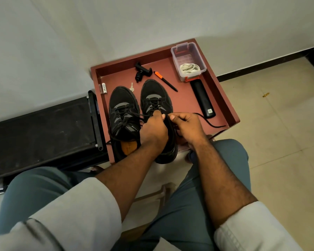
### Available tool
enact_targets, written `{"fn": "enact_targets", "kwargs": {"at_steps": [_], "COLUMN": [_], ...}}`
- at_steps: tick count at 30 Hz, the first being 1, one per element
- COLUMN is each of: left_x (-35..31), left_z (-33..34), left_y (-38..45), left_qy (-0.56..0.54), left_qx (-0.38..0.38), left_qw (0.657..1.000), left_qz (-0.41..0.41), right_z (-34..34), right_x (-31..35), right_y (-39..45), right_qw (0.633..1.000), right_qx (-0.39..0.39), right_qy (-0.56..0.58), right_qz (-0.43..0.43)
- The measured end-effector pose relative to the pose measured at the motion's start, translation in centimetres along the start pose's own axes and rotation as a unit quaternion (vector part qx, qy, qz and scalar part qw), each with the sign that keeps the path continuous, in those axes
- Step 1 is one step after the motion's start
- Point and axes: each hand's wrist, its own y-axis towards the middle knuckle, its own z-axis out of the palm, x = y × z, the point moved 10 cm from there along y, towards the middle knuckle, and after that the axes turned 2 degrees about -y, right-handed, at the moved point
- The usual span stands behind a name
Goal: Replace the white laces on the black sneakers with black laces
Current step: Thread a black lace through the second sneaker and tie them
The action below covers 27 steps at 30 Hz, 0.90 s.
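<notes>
Resting on a red tray (223, 98) beside white wall (62, 42), two sneakers (123, 113).

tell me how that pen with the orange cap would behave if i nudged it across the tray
The pen looks slim and round, lying flat on the tray, so it would probably roll or spin rather than slide straight. It seems stiff and light, so a small push should move it easily. Pushed left, it would likely stop against the right sneaker lying close beside it.

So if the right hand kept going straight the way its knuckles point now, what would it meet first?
Most likely the left hand: the right hand points left across the right sneaker, thumbs nearly touching. Depth is unclear.
</notes>
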Motion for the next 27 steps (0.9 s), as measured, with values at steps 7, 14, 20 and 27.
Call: {"fn": "enact_targets", "kwargs": {"at_steps": [7,14,20,27], "left_x": [2.6,2.8,1.3,-0.6], "left_z": [1.2,2.2,0.1,-5.7], "left_y": [0.5,0.6,0.8,1.4], "left_qy": [-0.203,-0.313,-0.162,0.138], "left_qx": [-0.037,-0.021,0.108,0.019], "left_qw": [0.968,0.936,0.980,0.978], "left_qz": [-0.144,-0.157,-0.047,0.152], "right_z": [0.7,1.5,-2.5,-14.9], "right_x": [0.1,1.1,0.2,1.3], "right_y": [0.1,0.0,0.2,-4.0], "right_qw": [1.000,0.999,0.986,0.885], "right_qx": [0.009,0.012,-0.124,-0.460], "right_qy": [-0.002,-0.020,0.110,-0.068], "right_qz": [-0.013,-0.030,0.033,0.020]}}
